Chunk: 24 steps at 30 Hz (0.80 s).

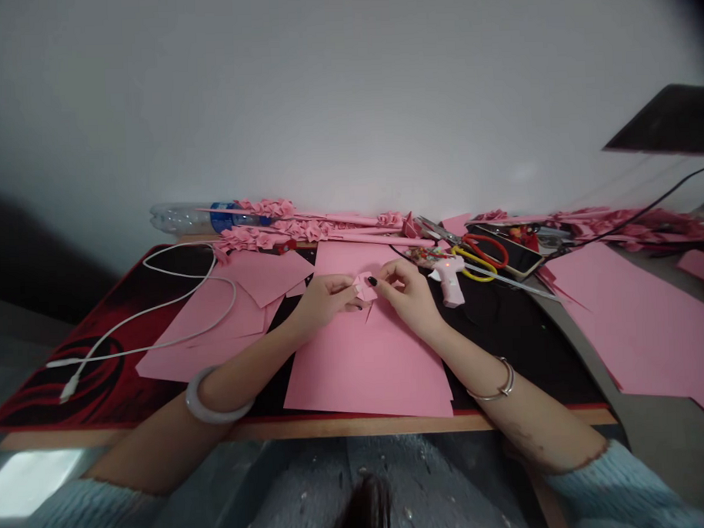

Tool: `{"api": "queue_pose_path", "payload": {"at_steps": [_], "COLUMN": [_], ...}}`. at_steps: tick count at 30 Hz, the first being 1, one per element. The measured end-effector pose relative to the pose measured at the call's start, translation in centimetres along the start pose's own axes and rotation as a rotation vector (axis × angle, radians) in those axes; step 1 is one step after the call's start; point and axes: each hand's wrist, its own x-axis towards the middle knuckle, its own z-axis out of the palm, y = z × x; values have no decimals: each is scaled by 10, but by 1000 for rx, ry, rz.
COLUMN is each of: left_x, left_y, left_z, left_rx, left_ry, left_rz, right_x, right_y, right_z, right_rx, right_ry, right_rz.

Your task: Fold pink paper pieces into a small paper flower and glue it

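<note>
A small folded piece of pink paper (364,285) is held up between my two hands, above a large pink sheet (370,367). My left hand (326,302) pinches its left side between thumb and fingers. On the other side, my right hand (406,293) is closed on its right edge, the dark-nailed thumb lying against the paper. Just right of my right hand lies a pink and white hot glue gun (449,280) with a small red light. How the piece is folded underneath is hidden by my fingers.
Scissors with yellow (473,264) and red handles (490,247) lie behind the glue gun. Pink paper flowers (252,237) and a plastic bottle (182,218) line the wall. A white cable (159,349) loops over the left sheets. More pink sheets (648,315) lie right.
</note>
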Motion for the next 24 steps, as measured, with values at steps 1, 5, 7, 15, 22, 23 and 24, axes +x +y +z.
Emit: {"api": "queue_pose_path", "payload": {"at_steps": [1, 5, 7, 15, 22, 23, 24], "left_x": [0, 0, 0, -1, 0, 0, 0], "left_y": [0, 1, 1, 2, -2, -3, -3], "left_z": [0, 1, 1, 1, 0, 0, -1], "left_rx": [-18, -58, -58, -101, -112, -113, -113], "left_ry": [-1, -11, -19, -17, 6, 8, 10], "left_rz": [-5, -32, -41, -72, -63, -63, -66], "right_x": [0, -1, -1, -3, -5, -5, -5], "right_y": [0, 0, 1, -3, -1, -1, -1], "right_z": [0, 2, 2, 1, 3, 3, 3], "right_rx": [-19, -41, -37, -74, -47, -47, -48], "right_ry": [-8, -32, -22, 34, -63, -71, -75], "right_rz": [-18, -29, -20, -112, -119, -110, -103]}}
